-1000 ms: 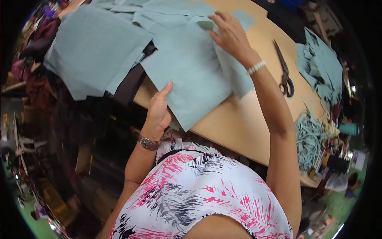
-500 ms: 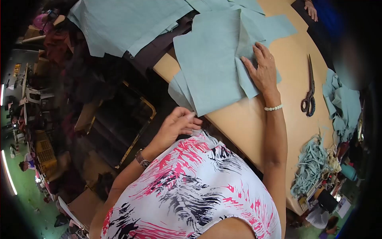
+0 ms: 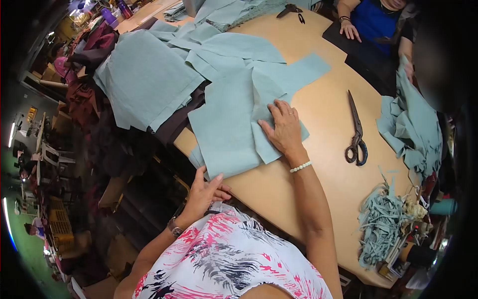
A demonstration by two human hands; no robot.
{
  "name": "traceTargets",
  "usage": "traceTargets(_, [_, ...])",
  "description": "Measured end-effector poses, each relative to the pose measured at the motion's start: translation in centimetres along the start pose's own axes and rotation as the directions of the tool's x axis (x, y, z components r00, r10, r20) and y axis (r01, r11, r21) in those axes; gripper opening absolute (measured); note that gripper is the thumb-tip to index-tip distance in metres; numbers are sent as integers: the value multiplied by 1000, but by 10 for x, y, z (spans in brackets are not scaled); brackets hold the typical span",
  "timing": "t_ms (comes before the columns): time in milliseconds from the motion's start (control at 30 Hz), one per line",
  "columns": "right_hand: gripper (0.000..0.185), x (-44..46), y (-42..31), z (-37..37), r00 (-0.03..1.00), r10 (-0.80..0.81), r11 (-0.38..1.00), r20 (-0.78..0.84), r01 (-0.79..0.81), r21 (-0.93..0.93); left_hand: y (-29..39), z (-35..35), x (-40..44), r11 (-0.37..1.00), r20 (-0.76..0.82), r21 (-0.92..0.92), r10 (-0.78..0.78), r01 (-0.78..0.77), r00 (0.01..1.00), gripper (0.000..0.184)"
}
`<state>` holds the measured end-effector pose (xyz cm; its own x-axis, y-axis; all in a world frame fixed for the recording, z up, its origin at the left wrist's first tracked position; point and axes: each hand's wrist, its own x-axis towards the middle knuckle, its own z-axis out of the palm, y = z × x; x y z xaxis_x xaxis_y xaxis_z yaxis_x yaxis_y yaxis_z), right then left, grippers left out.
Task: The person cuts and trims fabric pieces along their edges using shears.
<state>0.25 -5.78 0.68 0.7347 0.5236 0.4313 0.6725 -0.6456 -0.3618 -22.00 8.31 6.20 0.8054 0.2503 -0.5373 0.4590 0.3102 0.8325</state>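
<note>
A pale blue-green cloth piece (image 3: 226, 124) lies on the tan table, its right part folded over and its near edge at the table's edge. My right hand (image 3: 284, 127) rests flat on the folded part, fingers spread. At the near left corner of the cloth is my left hand (image 3: 204, 194), thumb and forefinger apart at its edge; the other fingers are loosely bent. Whether the left fingertips grip the cloth I cannot make out. Large black scissors (image 3: 356, 132) lie to the right of my right hand, untouched.
A larger stack of the same cloth (image 3: 149, 74) hangs over the table's left side. Cloth strips (image 3: 381, 224) are heaped at the near right. Across the table (image 3: 318, 189) a person in blue (image 3: 373, 25) has one hand on black material and another by crumpled cloth (image 3: 416, 124).
The view has tilted up, showing more of the far table and the other person. My left hand has moved from beside my shirt to the cloth's near corner. My right hand stays on the cloth.
</note>
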Motion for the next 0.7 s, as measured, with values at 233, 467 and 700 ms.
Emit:
traceTargets(233, [40,2,10,-2,994,91,971,-67,-73,229,21,1,34,909,-84,363,250,-204,965,34])
traceTargets(467, [30,13,58,-19,613,757,384,-228,-134,913,245,105,131,-13,494,675,750,-737,439,31])
traceTargets(700, [34,16,44,-32,607,784,359,-127,-278,891,406,117,165,297,419,-31,871,-954,257,35])
